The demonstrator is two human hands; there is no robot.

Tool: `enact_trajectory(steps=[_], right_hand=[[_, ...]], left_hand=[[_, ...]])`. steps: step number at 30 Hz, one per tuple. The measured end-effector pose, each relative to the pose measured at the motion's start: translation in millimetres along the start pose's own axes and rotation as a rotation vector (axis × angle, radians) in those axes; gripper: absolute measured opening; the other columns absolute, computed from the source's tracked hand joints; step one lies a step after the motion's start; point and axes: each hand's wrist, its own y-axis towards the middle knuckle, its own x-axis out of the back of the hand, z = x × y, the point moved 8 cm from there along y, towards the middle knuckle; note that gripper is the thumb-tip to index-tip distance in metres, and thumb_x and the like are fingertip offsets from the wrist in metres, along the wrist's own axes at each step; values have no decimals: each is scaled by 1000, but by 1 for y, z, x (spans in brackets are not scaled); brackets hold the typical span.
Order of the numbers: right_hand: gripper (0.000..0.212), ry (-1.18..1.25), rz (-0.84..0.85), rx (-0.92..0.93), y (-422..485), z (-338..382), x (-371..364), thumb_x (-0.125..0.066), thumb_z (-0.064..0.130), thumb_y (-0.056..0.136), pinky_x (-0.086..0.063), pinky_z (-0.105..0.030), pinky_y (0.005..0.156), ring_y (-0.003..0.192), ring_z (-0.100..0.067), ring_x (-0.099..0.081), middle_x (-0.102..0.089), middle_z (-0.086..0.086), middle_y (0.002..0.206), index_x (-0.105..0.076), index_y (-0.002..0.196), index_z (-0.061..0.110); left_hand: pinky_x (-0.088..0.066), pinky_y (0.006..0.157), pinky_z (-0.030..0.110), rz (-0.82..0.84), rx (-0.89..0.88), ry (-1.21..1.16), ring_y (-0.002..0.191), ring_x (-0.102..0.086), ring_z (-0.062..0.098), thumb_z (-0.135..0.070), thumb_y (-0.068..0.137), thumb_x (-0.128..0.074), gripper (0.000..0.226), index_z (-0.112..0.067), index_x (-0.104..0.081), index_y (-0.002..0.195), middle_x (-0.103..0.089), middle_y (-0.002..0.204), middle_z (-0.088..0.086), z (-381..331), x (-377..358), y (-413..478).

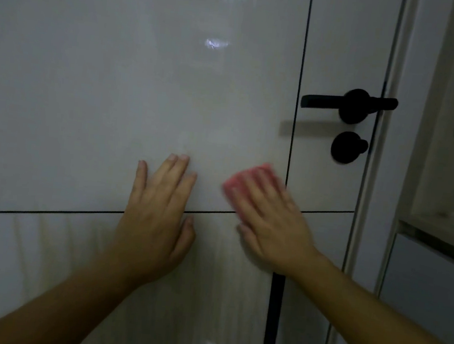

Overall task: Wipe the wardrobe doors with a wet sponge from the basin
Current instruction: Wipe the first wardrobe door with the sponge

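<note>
- The right hand [273,227] lay flat on the wardrobe door [116,90], with straight fingers that pressed a pink sponge [243,177] against the glossy panel. The fingers were not curled round the sponge.
- The sponge was under the fingers of this hand, not under the palm. Its pink edge showed above and to the left of the fingertips, so from the hand it lay upward and slightly left.
- The long axis of the sponge ran on a slant, from lower left to upper right, roughly across the fingers. The hand and the sponge were both blurred, so the exact outline was hard to tell.
- The sponge sat just beside the vertical gap [298,95] between two doors, and just above the horizontal seam [47,213].
- The left hand [159,215] was also spread flat on the door with straight fingers and held nothing. It lay across the seam, near the sponge but not touching it.
- The black handle [350,103] and a round knob [347,146] were on the next door, up and to the right of the sponge.
- In my judgement, the right hand was the one to carry the wipe, and the large panel above and to the left was the free direction.
- The basin was not in view.
</note>
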Motion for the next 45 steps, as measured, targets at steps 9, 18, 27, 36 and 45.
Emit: enact_trajectory(steps=[9, 18, 27, 36, 45], right_hand=[[83, 190, -28, -457, -72, 24, -25, -35, 48, 101, -1, -52, 127, 157, -38, 5, 14, -15, 170, 7, 162, 12], [79, 288, -151, -799, -85, -24, -26, -32, 45, 103, 1, -57, 126, 156, -42, 6, 6, -23, 168, 0, 161, 1], [74, 261, -159, -963, -101, -62, -22, -26, 43, 106, 8, -46, 127, 156, -38, 8, 5, -24, 168, 2, 160, 0], [75, 360, -53, -1012, -178, -4, -57, -14, 53, 106, 10, -45, 127, 156, -31, 17, 22, -14, 167, 21, 158, 13], [85, 297, 5, -598, -157, 76, -67, -37, 49, 103, 7, -51, 126, 156, -41, 9, 15, -17, 169, 8, 162, 9]], left_hand=[[-13, 117, 73, 165, -9, 247, 156, -14, 40, -41, 89, -47, 74, -9, -38, 156, -17, 167, 22, -17, -35, -28], [-13, 116, 74, 176, -54, 249, 156, -15, 39, -39, 88, -45, 74, -8, -39, 155, -19, 167, 22, -40, -60, -48], [-9, 115, 77, 149, -12, 218, 154, -16, 46, -38, 87, -44, 75, -6, -39, 155, -19, 165, 28, -54, -71, -59], [-8, 114, 77, 196, -29, 175, 154, -17, 42, -39, 85, -45, 74, -11, -43, 153, -20, 167, 21, -59, -87, -95], [-4, 116, 76, 127, -49, 180, 155, -15, 43, -37, 88, -45, 72, -10, -40, 155, -19, 166, 24, -57, -89, -96]])
